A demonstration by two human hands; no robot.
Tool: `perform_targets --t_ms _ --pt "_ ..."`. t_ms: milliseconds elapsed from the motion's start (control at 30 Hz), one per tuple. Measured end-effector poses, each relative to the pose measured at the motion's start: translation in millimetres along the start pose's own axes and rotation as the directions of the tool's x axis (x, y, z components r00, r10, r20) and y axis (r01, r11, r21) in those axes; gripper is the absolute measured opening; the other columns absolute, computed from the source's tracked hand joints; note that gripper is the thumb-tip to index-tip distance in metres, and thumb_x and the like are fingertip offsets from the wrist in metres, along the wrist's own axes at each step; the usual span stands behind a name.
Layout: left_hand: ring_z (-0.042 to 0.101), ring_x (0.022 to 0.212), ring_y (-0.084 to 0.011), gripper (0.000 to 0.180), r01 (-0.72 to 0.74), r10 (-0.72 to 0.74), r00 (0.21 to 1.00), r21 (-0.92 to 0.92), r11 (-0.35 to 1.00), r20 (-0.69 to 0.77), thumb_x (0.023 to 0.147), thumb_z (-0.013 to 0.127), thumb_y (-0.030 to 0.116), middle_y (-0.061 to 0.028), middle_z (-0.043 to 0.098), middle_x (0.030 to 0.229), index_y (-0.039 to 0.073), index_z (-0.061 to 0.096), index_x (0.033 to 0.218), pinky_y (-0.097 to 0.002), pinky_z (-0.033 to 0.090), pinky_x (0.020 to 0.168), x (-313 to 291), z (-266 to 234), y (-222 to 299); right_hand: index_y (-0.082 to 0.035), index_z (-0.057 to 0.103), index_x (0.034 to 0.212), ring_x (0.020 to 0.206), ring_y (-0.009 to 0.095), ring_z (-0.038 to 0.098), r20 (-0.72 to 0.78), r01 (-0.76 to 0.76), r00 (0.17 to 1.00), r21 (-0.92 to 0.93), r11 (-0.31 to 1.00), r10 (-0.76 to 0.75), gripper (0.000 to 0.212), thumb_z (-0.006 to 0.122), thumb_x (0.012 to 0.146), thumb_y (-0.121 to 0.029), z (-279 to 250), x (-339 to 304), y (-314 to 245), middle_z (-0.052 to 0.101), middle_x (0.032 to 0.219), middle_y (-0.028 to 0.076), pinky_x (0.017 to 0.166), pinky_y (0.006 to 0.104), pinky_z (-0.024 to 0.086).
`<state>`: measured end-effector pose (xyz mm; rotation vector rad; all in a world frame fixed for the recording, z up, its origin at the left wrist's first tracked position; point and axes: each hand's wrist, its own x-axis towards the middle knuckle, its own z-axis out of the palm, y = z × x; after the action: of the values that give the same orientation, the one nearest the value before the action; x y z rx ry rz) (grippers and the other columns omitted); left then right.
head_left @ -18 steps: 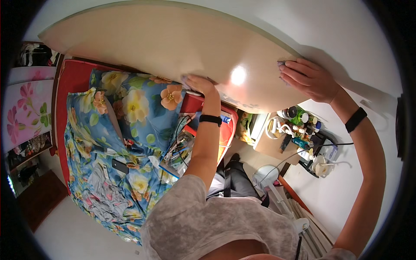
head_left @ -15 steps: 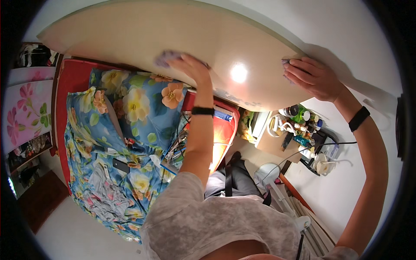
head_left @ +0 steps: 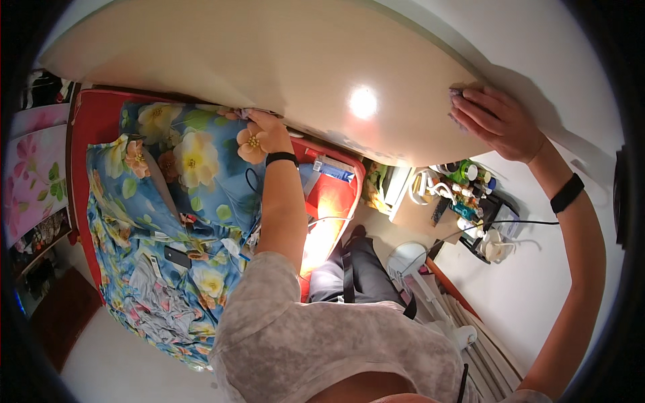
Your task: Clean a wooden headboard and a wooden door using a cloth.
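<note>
Facing me is the beige board (head_left: pixel 235 54), the largest thing here, upright before the white wall (head_left: pixel 557 80), its long axis running left to right and its upper edge curved. It lies ahead of both hands: my right hand (head_left: pixel 498 125) is at its right end, near the curved edge, while my left hand (head_left: pixel 267 131) is at its lower edge, nearer the middle, with the broad face open between and above them. Below the board on my left spreads the red-edged bed (head_left: pixel 89 124), and to its right stands a small table (head_left: pixel 418 218) under the board's right end. A flowered pillow (head_left: pixel 215 178) crowds the lower edge just beside my left hand, the main thing in the way there. A crumpled grey garment (head_left: pixel 158 295) lies farther down the bed, and bottles (head_left: pixel 465 173) bunch on the table. My right fingers stretch out nearly flat, holding a purple-grey cloth (head_left: pixel 456 123) to the board. My left fingertips meet another cloth (head_left: pixel 246 113), but whether they pinch or merely press it I cannot tell. Smallest, a dark phone (head_left: pixel 177 257) rests on the bedding.
</note>
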<state>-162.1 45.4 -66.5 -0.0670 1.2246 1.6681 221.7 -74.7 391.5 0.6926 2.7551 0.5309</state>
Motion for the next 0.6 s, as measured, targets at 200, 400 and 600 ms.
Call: perform_targets --t_ms 200,400,600 --pt "0.045 0.124 -0.0299 0.063 0.189 -0.172 0.975 -0.109 0.976 0.143 0.100 0.025 0.049 -0.0164 0.034 0.145 0.002 0.032 0.142 -0.0418 0.043 0.100 -95.9 36.4 -19.6 -0.014 0.055 0.127 0.129 0.019 0.041 -0.051 0.013 0.999 0.024 1.000 -0.012 0.042 0.054 0.085 -0.017 -2.5 -5.3 4.6 0.043 0.140 0.001 0.111 0.0358 0.037" --pt "0.027 0.134 -0.0474 0.058 -0.370 0.376 0.867 0.928 0.046 0.327 0.101 0.029 0.030 -0.0340 0.022 0.145 -0.005 0.016 0.145 -0.0523 0.027 0.111 -223.5 49.9 -68.2 -0.013 0.055 0.126 0.124 0.018 0.047 -0.060 0.007 0.998 0.049 0.999 -0.004 0.037 0.056 0.088 -0.014 -6.1 7.0 2.8 0.050 0.135 0.000 0.106 0.0355 0.041" --pt "0.013 0.139 -0.0494 0.072 -0.914 0.669 0.366 0.386 0.126 0.647 0.097 0.037 0.044 -0.0295 0.013 0.151 -0.002 0.014 0.147 -0.0597 0.014 0.112 -346.1 139.1 -36.8 -0.013 0.059 0.120 0.124 0.019 0.046 -0.072 -0.016 0.997 0.012 1.000 0.017 0.033 0.056 0.087 -0.015 -6.3 -1.3 -2.8 0.050 0.134 -0.001 0.107 0.0356 0.039"
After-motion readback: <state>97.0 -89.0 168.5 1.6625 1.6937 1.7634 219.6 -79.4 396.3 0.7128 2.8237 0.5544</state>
